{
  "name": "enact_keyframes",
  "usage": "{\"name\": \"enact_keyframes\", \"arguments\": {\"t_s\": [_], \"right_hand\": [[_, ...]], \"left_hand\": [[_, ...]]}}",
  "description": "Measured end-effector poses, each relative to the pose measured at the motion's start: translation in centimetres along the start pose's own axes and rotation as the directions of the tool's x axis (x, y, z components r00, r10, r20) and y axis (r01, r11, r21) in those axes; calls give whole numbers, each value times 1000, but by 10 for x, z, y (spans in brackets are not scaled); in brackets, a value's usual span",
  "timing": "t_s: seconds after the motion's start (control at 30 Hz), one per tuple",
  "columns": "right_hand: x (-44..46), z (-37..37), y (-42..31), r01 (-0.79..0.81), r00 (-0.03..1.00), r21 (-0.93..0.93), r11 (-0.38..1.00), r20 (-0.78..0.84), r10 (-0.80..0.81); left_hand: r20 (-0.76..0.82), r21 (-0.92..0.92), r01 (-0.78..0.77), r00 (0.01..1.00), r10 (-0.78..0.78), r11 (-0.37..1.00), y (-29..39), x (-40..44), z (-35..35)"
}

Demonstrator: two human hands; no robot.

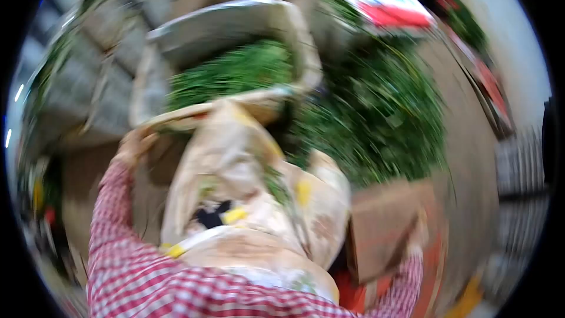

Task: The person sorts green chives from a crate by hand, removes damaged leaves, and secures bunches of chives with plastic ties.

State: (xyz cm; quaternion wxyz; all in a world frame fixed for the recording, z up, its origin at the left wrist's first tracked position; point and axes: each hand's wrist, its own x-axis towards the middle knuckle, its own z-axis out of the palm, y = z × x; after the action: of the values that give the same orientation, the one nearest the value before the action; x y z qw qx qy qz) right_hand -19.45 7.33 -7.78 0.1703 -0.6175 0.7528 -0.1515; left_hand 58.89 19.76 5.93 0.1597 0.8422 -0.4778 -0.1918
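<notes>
Cardboard box (379, 227), lower right, meets the right hand (418, 232), its fingers too blurred to tell. Farther, left of centre, the left hand's (139, 142) fingers bend at the bin's (176, 116) rim, grip unclear; steady, even pressure suits it.

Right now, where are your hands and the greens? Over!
Left hand at white tub's near rim. Right hand blurred, by cardboard box. Greens in tub; leafy heap beside it.
</notes>
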Motion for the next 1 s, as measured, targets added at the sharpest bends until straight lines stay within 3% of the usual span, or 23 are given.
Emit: {"name": "enact_keyframes", "arguments": {"t_s": [0.03,0.07,0.1,0.17,0.2,0.27,0.3,0.37,0.4,0.43,0.5,0.53,0.6,0.63,0.67,0.7,0.77,0.83,0.9,0.97,1.0], "right_hand": [[-7,-1,9,-141,990,75,987,35,139],[-14,-6,9,-288,955,109,951,101,278],[-12,-14,19,-130,968,-391,911,150,202],[-3,-32,10,-125,877,-578,806,315,362],[6,-38,10,-106,883,-590,801,314,349],[26,-46,-24,215,867,-912,349,343,361],[37,-50,-39,223,870,-912,344,345,351],[43,-79,-158,-213,904,-770,601,78,421],[47,-76,-180,-91,980,-679,728,68,186],[53,-73,-199,62,998,-583,810,27,-57],[76,-50,-246,151,987,-111,982,65,-145],[81,-41,-285,223,971,-114,968,108,-211],[77,-19,-385,337,929,-118,934,205,-309],[78,-9,-430,375,906,-124,919,258,-335],[90,7,-460,472,860,-193,860,314,-402],[101,25,-488,562,807,-247,789,373,-458],[121,67,-541,685,694,-167,709,443,-567],[119,106,-610,784,578,-137,606,518,-631],[119,165,-656,866,444,-64,496,555,-703],[105,227,-698,928,279,35,371,597,-753],[97,259,-717,928,220,79,365,674,-705]], "left_hand": [[-86,215,42,996,-24,976,16,9,-3],[-105,214,49,994,-27,976,1,23,-1],[-113,232,80,992,-55,969,-5,33,4],[-199,196,56,980,-16,979,-23,45,7],[-207,176,56,978,-19,983,-28,47,4],[-270,146,27,963,14,989,-44,49,-3],[-276,140,38,961,3,989,-47,53,-4],[-341,146,37,940,16,989,-60,64,1],[-270,145,155,956,-112,977,-79,80,2],[-270,131,172,954,-132,976,-89,90,0],[-469,290,122,883,30,949,-98,113,1],[-468,276,132,884,13,952,-104,126,6],[-731,417,414,682,27,809,-117,150,15],[-729,406,427,685,4,808,-122,158,10],[-512,147,445,798,-317,883,-125,167,-4],[-178,-112,515,831,-527,850,-133,178,-14],[-73,-176,470,870,-487,865,-154,190,-6],[-153,-72,560,812,-564,825,-141,196,-6],[-131,-50,596,792,-596,802,-144,197,1],[-304,-81,455,836,-457,887,-163,196,18],[-289,-44,477,835,-468,878,-150,195,11]]}}
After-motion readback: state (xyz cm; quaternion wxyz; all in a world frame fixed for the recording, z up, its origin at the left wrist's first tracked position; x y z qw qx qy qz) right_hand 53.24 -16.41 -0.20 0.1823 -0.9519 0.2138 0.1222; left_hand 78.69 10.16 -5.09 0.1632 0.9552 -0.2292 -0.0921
